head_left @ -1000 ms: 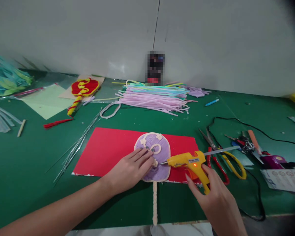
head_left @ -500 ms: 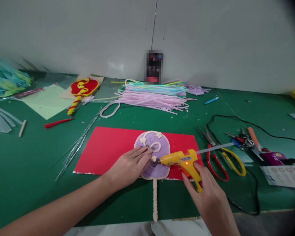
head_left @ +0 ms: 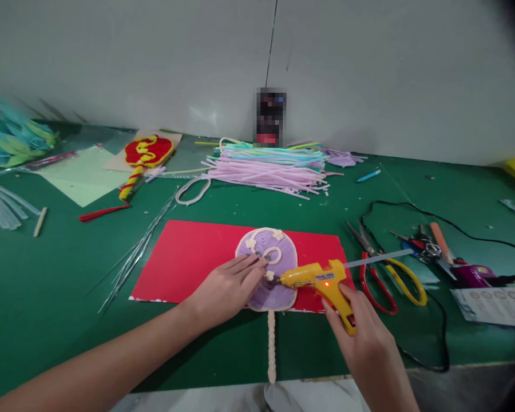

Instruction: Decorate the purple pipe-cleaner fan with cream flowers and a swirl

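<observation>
1. Nearest, the pale twisted handle (head_left: 271, 349) hangs from the purple fan (head_left: 270, 298) toward the table's near edge; it looks already joined to the fan's lower rim, so that part seems done
2. The right hand (head_left: 367, 332) is curled around the grip of a yellow glue gun (head_left: 326, 277); its small light glows orange and a glue stick (head_left: 377, 258) juts from the back, though how far the trigger is pressed cannot be told
3. The left hand (head_left: 223, 286) lies palm down across the fan's left side, fingers nearly straight and close together, steadying it; whether thumb and fingertips pinch anything is hidden
4. The fan lies flat on a red board (head_left: 184, 257), its purple face covered and its cream border in place all round where it shows
5. By the thumb sits a small cream flower (head_left: 269, 276), with the nozzle just beside it; touching or not, I cannot say, and fixing this flower looks like the step in hand, apparently unfinished
6. Farther up the face, a cream loop (head_left: 276, 254) and two more flowers, one left (head_left: 250, 242) and one right (head_left: 278, 234), appear settled; the visible lower face bears no ornament, so whether more is due stays open
7. Beyond, a pile of fuzzy stems (head_left: 266, 171) and a red-and-yellow fan (head_left: 149, 151) lie untouched
</observation>
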Motion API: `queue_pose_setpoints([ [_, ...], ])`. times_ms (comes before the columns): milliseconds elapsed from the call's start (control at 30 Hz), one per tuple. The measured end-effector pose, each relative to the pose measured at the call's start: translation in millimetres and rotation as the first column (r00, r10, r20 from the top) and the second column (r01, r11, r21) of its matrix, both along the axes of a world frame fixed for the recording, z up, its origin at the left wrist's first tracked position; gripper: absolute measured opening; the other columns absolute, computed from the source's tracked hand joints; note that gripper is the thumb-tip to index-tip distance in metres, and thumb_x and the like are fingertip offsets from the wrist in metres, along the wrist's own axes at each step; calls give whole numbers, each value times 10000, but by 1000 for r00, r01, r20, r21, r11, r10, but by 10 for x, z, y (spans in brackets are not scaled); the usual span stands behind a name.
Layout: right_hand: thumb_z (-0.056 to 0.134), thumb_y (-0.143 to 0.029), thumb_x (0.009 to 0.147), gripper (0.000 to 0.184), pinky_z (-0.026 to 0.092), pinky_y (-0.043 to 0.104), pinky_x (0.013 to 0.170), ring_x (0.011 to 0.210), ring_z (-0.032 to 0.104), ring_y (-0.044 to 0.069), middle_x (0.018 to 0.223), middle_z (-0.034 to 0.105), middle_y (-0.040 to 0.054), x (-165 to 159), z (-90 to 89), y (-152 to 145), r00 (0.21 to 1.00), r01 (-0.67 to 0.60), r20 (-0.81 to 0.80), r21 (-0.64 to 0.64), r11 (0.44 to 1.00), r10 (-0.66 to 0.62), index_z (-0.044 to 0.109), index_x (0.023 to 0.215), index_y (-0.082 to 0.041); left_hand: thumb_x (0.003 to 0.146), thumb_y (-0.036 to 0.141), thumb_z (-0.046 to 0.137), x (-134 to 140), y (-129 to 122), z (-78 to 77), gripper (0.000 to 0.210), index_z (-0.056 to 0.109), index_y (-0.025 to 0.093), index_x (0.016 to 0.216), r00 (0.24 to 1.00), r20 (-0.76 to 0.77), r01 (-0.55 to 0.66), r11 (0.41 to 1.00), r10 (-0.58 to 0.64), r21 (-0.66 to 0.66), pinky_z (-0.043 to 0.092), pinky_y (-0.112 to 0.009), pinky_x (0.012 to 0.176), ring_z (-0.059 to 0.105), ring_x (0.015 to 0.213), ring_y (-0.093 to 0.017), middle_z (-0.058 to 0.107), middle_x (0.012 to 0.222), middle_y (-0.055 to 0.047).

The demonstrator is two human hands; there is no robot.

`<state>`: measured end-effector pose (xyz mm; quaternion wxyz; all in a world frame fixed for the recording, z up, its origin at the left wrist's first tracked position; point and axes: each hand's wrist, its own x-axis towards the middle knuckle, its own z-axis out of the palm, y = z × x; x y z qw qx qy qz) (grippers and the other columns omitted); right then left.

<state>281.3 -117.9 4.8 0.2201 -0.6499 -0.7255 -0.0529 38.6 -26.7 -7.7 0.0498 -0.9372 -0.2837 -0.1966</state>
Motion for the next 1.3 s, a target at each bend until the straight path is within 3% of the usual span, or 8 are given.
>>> queue_pose_setpoints([
  [800, 417, -269, 886, 287, 516, 317, 695, 845, 623, 217, 942, 609, 145, -18, -32, 23, 999, 18, -44, 17, 1000, -17, 487, 1108, -101, 889, 138, 369, 10, 2, 0, 277, 552, 74, 1086, 1000, 7, 5, 1000, -5, 6, 500, -342, 889, 587, 1052, -208, 624, 1135, -122],
  [1300, 377, -350, 902, 311, 508, 283, 649, 814, 625, 207, 896, 619, 118, -51, 5, -56, 998, 43, 50, -5, 999, -43, 508, 1067, -121, 903, 151, 353, 13, 5, 20, 270, 555, 79, 1068, 1000, 7, -3, 1000, 3, 11, 503, -337, 877, 598, 1034, -209, 635, 1118, -116],
])
